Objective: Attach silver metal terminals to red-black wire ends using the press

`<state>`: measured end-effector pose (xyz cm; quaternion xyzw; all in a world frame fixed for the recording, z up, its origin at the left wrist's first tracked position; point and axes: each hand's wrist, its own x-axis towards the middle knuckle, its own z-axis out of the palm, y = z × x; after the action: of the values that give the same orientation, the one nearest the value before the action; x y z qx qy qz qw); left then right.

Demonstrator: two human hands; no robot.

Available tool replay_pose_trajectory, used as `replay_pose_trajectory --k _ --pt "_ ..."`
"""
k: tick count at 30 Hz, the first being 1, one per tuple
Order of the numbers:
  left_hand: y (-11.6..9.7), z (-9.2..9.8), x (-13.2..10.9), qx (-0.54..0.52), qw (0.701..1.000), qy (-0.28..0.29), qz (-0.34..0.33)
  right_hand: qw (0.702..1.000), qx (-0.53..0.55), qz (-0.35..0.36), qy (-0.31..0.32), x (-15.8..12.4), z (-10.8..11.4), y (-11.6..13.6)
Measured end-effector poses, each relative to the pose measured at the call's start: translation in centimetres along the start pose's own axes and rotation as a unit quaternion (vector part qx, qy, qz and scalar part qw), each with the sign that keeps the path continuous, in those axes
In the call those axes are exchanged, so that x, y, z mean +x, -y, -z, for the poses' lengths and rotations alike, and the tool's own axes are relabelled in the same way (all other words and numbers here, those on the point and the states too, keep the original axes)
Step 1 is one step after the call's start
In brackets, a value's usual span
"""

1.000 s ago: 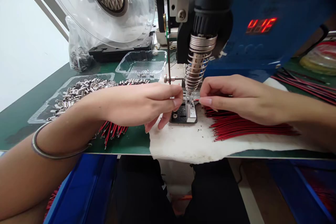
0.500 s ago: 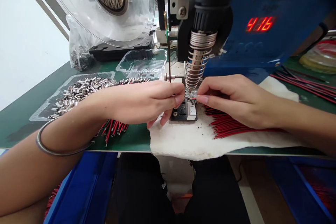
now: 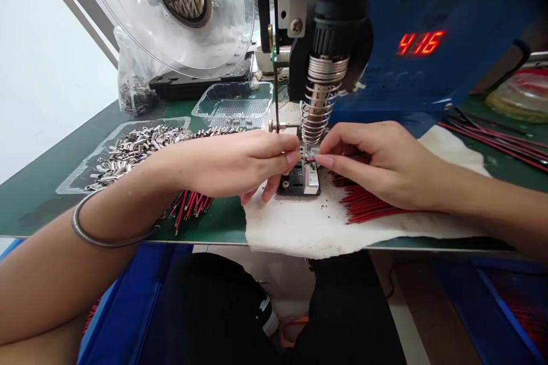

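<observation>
My right hand (image 3: 377, 165) pinches a red and black wire (image 3: 311, 160) between thumb and index finger, its end over a small metal fixture (image 3: 311, 179). From the other side my left hand (image 3: 240, 162) reaches in, thumb and index finger pressed together beside the wire's end. Whatever those fingers hold is too small and hidden to make out. Directly above the fixture, a soldering iron (image 3: 319, 105) with a coiled spring points down, its tip close to both hands. Under my right hand lies a bundle of red and black wires (image 3: 368, 205) on a white cloth (image 3: 299, 234).
Left of my left arm, a clear tray (image 3: 71, 182) holds many small metal parts. More wires (image 3: 190, 205) stick out beneath my left wrist. Behind are an empty-looking plastic tray (image 3: 235, 105) and a large clear reel (image 3: 226, 28). A blue machine (image 3: 385, 85) with a red display stands at the back right.
The view has shifted slightly. Both hands stay at the fixture with nearly the same grip. My leg at lower left has moved, and a foot now shows below the table.
</observation>
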<state>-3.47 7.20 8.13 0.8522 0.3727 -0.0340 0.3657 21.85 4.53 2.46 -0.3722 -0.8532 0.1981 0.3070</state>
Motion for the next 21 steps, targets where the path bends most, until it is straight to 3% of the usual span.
replay_pose_trajectory --k 21 --pt "0.09 0.07 0.17 -0.012 1.0 0.012 -0.008 0.998 -0.044 0.039 -0.019 -0.19 0.03 -0.04"
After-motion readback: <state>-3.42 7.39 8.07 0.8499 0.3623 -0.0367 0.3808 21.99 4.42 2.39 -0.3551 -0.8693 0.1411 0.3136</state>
